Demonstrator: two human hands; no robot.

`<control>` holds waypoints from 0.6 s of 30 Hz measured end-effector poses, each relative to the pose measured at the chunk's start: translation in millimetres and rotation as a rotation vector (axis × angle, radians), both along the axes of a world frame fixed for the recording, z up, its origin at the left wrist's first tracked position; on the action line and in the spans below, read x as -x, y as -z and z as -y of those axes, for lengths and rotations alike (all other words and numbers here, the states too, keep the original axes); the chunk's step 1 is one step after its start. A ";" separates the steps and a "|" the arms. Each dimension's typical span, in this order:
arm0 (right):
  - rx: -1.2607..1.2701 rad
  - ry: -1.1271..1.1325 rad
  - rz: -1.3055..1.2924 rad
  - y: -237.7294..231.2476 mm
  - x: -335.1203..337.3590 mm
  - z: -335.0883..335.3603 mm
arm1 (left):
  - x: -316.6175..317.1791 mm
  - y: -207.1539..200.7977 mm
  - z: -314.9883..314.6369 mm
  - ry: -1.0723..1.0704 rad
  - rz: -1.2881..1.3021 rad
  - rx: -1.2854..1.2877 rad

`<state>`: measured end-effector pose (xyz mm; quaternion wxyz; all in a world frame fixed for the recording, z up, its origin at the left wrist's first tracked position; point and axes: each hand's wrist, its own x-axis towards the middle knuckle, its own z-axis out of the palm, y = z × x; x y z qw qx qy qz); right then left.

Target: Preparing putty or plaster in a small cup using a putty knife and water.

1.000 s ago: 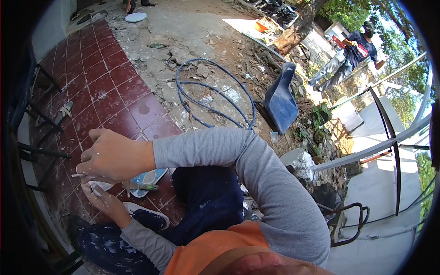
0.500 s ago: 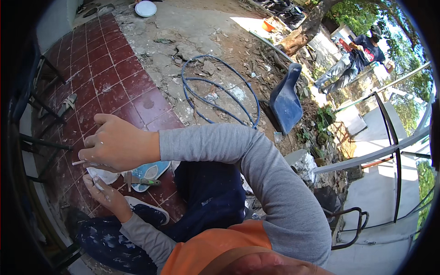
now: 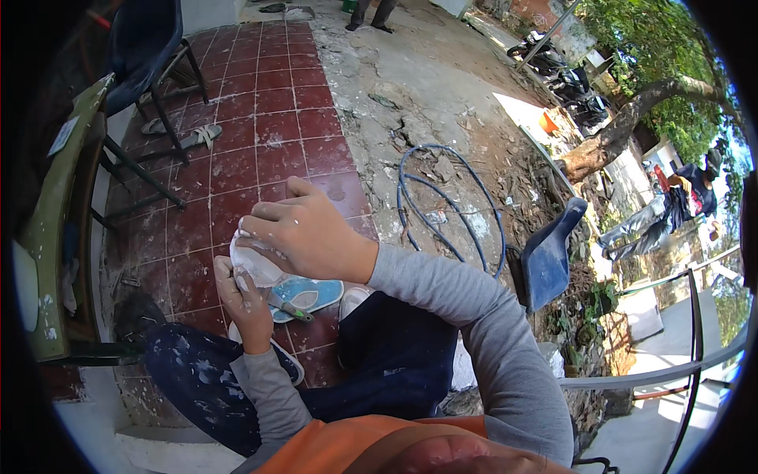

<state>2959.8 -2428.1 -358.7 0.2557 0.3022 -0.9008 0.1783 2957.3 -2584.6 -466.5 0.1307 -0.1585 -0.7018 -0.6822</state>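
In front of my knees, my left hand (image 3: pixel 246 304) has its fingers closed on a white rounded piece (image 3: pixel 260 267), holding it from below and the near side. My right hand (image 3: pixel 312 237) is bent over the top of the same piece, its fingers curled down at the upper edge; what they grip is hidden. White smears cover the fingers of both hands. Just beyond the left wrist, a scraper with a green handle (image 3: pixel 297 311) lies across a blue and white sandal (image 3: pixel 320 294) on the red tiles (image 3: pixel 185 268).
A dark chair (image 3: pixel 146 59) and a yellow-green desk (image 3: pixel 59 213) stand at the left. A blue hose (image 3: pixel 404 189) is coiled on broken ground, near a blue chair seat (image 3: pixel 553 257). One person (image 3: pixel 671 205) is at far right; another's legs (image 3: pixel 371 12) show at the top.
The whole view has swung left, so everything sits further right. The thin pale stick seen at my right fingers no longer shows, and more of the white piece is visible.
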 end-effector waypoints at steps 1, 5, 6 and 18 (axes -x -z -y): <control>0.001 0.086 -0.027 -1.7 1.1 -1.4 | 0.0 0.2 0.2 -0.025 -0.019 0.038; 0.060 0.065 -0.002 -4.0 -0.9 1.8 | 1.5 5.9 1.5 -0.033 -0.041 0.028; 0.037 0.043 -0.029 -4.3 -2.2 3.0 | 0.7 8.8 1.0 -0.055 -0.040 0.027; 0.014 -0.130 -0.024 -5.6 0.6 6.0 | 2.2 28.7 7.0 -0.054 0.025 0.152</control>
